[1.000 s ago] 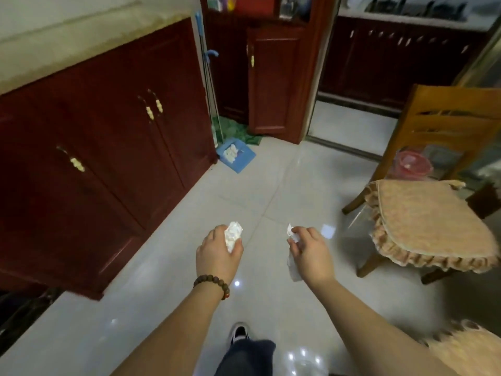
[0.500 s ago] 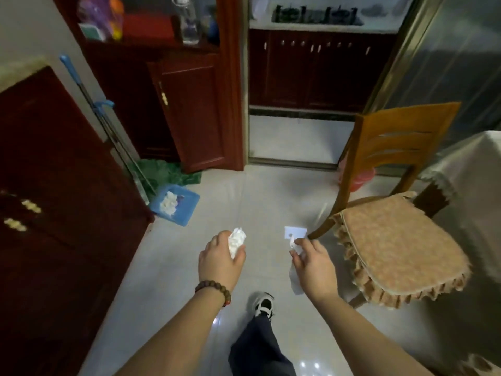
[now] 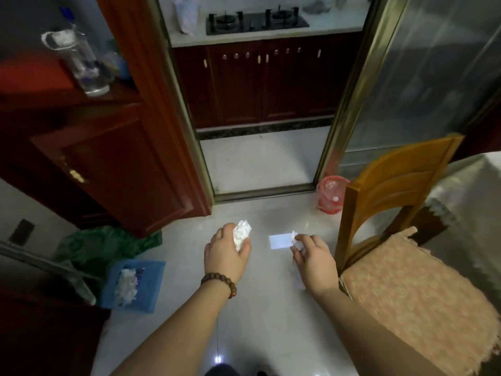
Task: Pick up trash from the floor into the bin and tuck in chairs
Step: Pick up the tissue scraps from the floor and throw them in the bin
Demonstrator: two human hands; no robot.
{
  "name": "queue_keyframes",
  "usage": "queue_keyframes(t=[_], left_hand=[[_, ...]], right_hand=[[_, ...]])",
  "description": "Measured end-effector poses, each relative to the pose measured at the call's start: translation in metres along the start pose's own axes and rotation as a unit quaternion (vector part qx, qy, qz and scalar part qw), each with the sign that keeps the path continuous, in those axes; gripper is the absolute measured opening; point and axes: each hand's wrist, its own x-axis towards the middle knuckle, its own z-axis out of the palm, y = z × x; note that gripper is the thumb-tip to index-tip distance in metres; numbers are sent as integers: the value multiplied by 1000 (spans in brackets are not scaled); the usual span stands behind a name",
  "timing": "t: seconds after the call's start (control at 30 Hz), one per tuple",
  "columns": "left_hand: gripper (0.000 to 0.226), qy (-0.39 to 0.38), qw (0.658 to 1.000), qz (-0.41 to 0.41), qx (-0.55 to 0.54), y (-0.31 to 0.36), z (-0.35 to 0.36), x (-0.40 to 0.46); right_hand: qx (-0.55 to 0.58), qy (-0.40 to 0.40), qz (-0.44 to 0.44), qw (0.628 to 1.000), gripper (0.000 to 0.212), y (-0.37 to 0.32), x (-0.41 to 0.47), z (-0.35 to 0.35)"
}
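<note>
Pale glossy floor tiles (image 3: 260, 308) are running toward a kitchen doorway, where a pink bin (image 3: 331, 194) is standing just beside a wooden chair (image 3: 390, 185) with a cushioned seat. I am holding both arms out over the tiles: my left hand (image 3: 226, 257) is gripping a crumpled white paper wad (image 3: 241, 234), while my right hand (image 3: 315, 260) is pinching a smaller white scrap (image 3: 296, 240). Left of me, a blue dustpan (image 3: 143, 283) holding more white scraps is lying by dark red cabinets (image 3: 113, 169).

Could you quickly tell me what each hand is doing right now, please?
Left hand: closed around a crumpled white paper wad.
Right hand: pinching a small scrap of white paper between thumb and fingertips.
</note>
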Motion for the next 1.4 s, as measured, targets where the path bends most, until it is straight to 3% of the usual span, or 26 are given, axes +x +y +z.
queue_keyframes(t=[0.4,0.7,1.0,1.23,1.4], left_hand=[[37,-105,991,83,-17,41,96,272],[36,-205,960,190,22,96,161,467],[35,-331,899,286,37,172,273,516],[33,-361,842,398,51,223,383,528],[29,-389,834,384,77,245,477,536]], right_hand=[[17,56,123,991,26,22,232,44],[13,129,262,956,22,42,390,49],[15,196,402,894,23,122,423,31],[90,242,488,834,25,215,443,35],[151,247,530,797,23,280,469,63]])
